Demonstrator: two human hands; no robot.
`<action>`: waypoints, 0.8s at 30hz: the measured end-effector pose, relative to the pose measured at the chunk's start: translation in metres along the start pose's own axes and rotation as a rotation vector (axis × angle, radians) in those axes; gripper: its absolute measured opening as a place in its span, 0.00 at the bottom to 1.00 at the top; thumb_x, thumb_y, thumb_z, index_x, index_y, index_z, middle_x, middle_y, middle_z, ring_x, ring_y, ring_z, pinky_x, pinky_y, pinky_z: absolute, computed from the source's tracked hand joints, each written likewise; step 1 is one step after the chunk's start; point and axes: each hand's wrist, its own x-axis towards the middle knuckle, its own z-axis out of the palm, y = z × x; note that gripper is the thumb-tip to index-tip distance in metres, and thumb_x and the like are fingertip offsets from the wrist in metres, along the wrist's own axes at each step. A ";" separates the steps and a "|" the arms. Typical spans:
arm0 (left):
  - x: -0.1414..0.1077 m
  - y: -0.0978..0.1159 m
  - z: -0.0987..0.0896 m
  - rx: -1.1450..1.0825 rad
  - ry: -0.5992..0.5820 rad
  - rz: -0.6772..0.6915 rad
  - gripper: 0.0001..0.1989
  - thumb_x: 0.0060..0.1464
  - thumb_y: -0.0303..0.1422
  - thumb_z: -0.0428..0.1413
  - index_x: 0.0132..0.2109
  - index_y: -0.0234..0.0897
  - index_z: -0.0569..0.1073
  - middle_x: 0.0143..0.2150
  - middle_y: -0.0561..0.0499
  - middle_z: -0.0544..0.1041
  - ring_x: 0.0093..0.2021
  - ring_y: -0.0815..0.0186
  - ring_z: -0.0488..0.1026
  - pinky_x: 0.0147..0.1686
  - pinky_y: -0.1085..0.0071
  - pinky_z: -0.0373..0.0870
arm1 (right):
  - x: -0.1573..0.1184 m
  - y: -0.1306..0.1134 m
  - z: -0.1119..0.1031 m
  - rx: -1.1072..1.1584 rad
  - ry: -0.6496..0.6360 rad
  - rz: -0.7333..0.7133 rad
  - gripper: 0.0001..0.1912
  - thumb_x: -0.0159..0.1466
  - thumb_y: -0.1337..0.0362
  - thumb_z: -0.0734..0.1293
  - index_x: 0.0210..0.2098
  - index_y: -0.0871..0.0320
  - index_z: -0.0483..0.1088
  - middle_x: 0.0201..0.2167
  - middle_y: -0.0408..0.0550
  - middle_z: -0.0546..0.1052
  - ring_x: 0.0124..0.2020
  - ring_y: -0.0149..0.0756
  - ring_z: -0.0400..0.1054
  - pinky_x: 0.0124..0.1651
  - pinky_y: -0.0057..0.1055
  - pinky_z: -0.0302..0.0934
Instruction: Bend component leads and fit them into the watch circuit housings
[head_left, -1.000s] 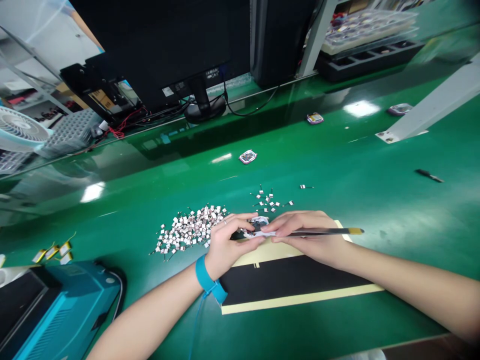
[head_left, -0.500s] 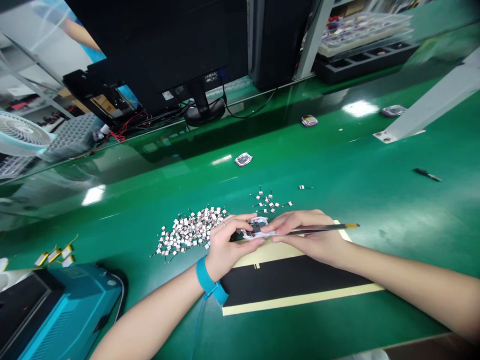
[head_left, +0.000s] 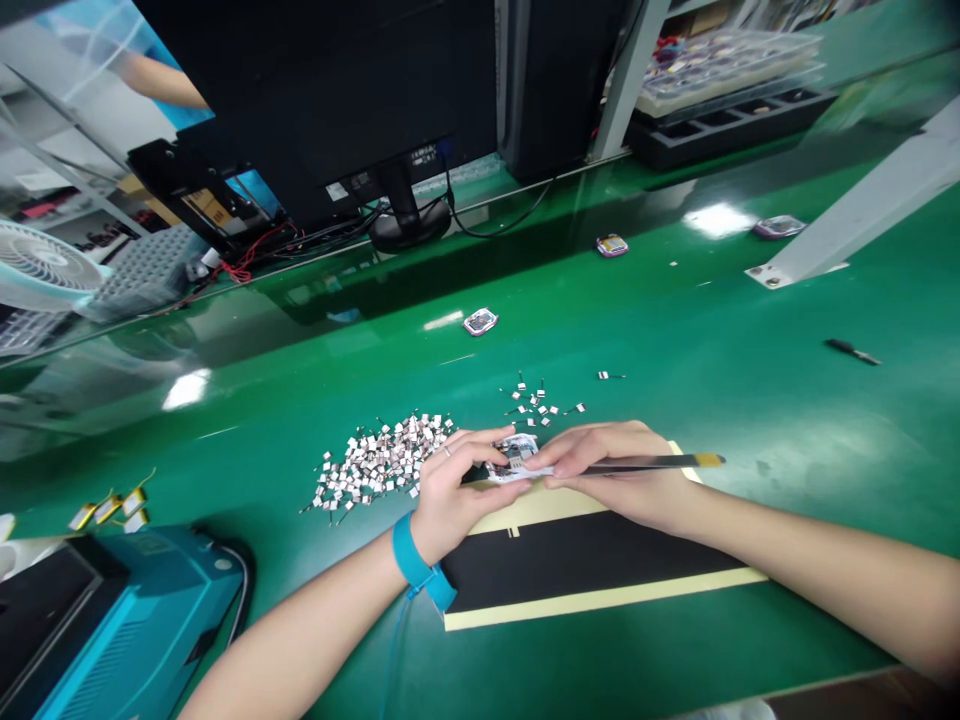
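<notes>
A small white-edged electronic device with a circuit board inside (head_left: 514, 456) is gripped at its left side by my left hand (head_left: 459, 480), which wears a blue wrist strap (head_left: 411, 556). My right hand (head_left: 619, 465) is closed around a pair of tweezers (head_left: 660, 462), its yellow-marked end pointing right. The right fingertips touch the device's right edge. Beneath both hands lies a black sheet with pale yellow borders (head_left: 592, 560). Beside the left hand is a heap of small white parts with dark leads (head_left: 382, 460). Several similar parts (head_left: 534, 402) lie just beyond the device.
Open devices (head_left: 480, 321) (head_left: 612, 245) lie farther back. A black-handled tool (head_left: 853, 350) is at right, near a slanted white post (head_left: 862, 200). A teal machine (head_left: 142, 620) and yellow battery packs (head_left: 105, 510) stand at left. A monitor (head_left: 322, 100) and a fan (head_left: 45, 265) are behind.
The farther devices on the belt have shifted slightly left. My left index finger has lifted a little, showing more of the board. The tweezers' rear end has dipped slightly and moved right.
</notes>
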 end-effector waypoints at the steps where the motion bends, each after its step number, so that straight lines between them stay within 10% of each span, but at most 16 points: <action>1: 0.000 0.000 0.000 -0.003 0.003 0.001 0.12 0.40 0.30 0.63 0.32 0.34 0.68 0.41 0.42 0.76 0.41 0.63 0.73 0.39 0.66 0.69 | 0.000 0.000 0.000 0.006 -0.001 -0.009 0.11 0.50 0.80 0.68 0.29 0.60 0.71 0.33 0.50 0.77 0.34 0.34 0.72 0.37 0.27 0.68; 24: -0.002 -0.001 -0.001 -0.028 0.004 0.019 0.11 0.40 0.29 0.63 0.31 0.34 0.68 0.42 0.42 0.75 0.42 0.63 0.73 0.40 0.67 0.68 | -0.001 0.005 -0.001 0.033 -0.016 -0.052 0.11 0.50 0.80 0.68 0.30 0.60 0.71 0.33 0.50 0.77 0.35 0.36 0.72 0.37 0.30 0.69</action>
